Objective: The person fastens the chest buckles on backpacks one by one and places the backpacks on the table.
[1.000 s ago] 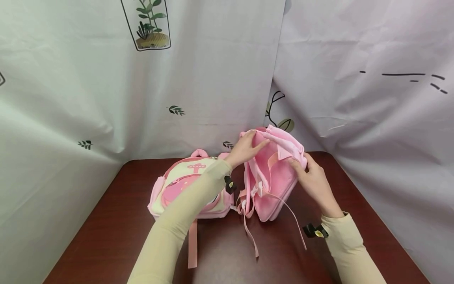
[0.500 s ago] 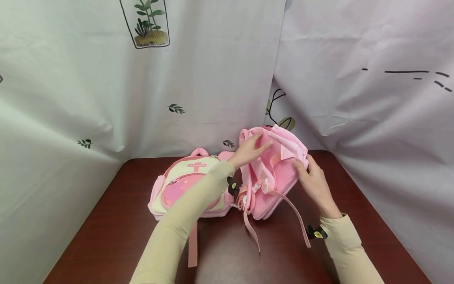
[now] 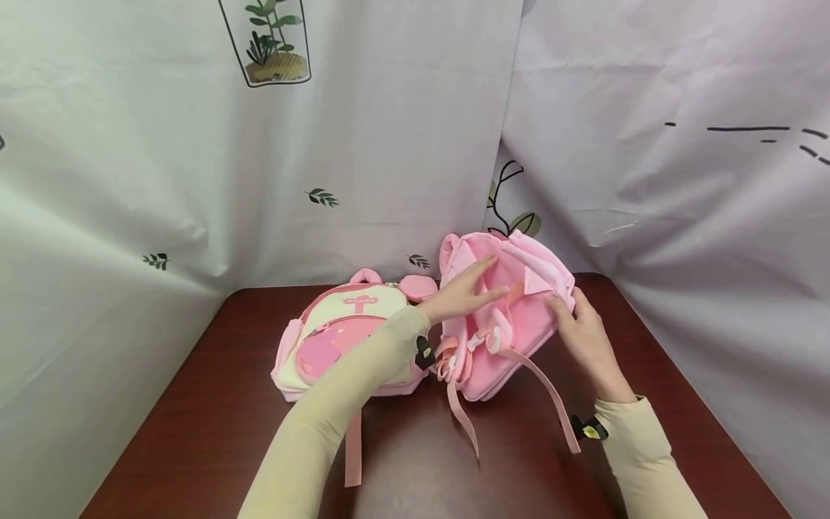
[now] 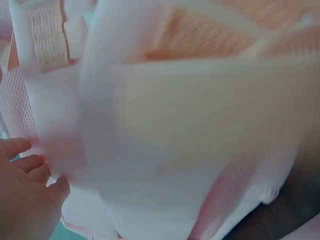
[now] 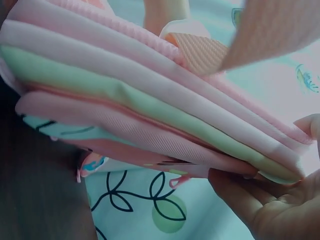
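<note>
A pink backpack leans tilted at the table's back right, its strap side towards me. My right hand grips its right side, thumb in front. In the right wrist view the fingers of that right hand lie below the layered bag edge and the thumb above. My left hand reaches across the strap side with fingers extended. In the left wrist view the fingertips of my left hand touch the pale pink fabric. Peach webbing straps hang down from white buckles.
A second pink and cream backpack lies front up on the left, partly behind my left sleeve. Its peach strap trails forward. A dark red-brown table is surrounded by pale printed curtains.
My left hand has come down slightly from the pink backpack's top edge. The backpack has turned a little to the right with my right hand, and its loose straps have swung right.
</note>
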Motion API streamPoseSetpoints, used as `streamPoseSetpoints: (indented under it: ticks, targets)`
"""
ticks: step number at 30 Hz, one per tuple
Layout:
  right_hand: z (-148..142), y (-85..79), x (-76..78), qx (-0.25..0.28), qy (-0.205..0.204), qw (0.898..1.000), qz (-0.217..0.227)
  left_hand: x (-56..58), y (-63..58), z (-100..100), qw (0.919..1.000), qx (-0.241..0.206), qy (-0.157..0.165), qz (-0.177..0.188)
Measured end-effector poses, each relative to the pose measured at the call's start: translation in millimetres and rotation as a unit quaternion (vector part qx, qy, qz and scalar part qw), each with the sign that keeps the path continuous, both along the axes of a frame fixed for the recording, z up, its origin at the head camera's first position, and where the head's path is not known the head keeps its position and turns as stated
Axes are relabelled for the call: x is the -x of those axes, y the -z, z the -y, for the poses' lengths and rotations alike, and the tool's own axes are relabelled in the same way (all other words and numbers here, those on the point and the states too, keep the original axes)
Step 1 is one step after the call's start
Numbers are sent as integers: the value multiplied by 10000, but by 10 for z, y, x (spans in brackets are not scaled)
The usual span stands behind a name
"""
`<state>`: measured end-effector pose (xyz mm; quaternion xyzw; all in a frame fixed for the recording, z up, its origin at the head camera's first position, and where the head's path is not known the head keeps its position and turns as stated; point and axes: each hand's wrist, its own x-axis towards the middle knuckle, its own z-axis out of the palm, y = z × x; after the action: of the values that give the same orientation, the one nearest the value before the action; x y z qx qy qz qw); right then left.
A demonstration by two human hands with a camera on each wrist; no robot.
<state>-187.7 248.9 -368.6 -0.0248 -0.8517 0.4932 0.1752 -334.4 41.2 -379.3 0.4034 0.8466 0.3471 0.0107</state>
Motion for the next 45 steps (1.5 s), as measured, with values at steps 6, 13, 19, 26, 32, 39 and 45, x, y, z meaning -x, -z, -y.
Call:
streamPoseSetpoints:
  ticks: [6, 13, 19, 26, 32, 39, 45]
  targets:
    - [-67, 35, -6, 149, -54, 9996, 230, -55, 47, -87, 9996, 139, 130, 192]
    - [-174, 77, -64, -116, 30, 9981, 611, -127, 106, -180, 9986, 199, 359, 344]
    - [-238, 175, -99, -498, 102, 9944, 923, -195, 198, -279, 9963, 469, 598, 394]
    - [-318, 317, -124, -231, 9, 9952, 947, -252, 252, -394, 9931, 941, 614, 324]
    - [-371, 447, -119, -19, -20, 9944, 1056, -248, 342, -440, 9906, 1110, 739, 307]
    - [-410, 640, -105, 144, -355, 9939, 1037, -273, 430, -409, 9867, 1318, 836, 456]
    - [-433, 754, -89, 532, -500, 9920, 1032, -303, 454, -403, 9828, 1521, 934, 481]
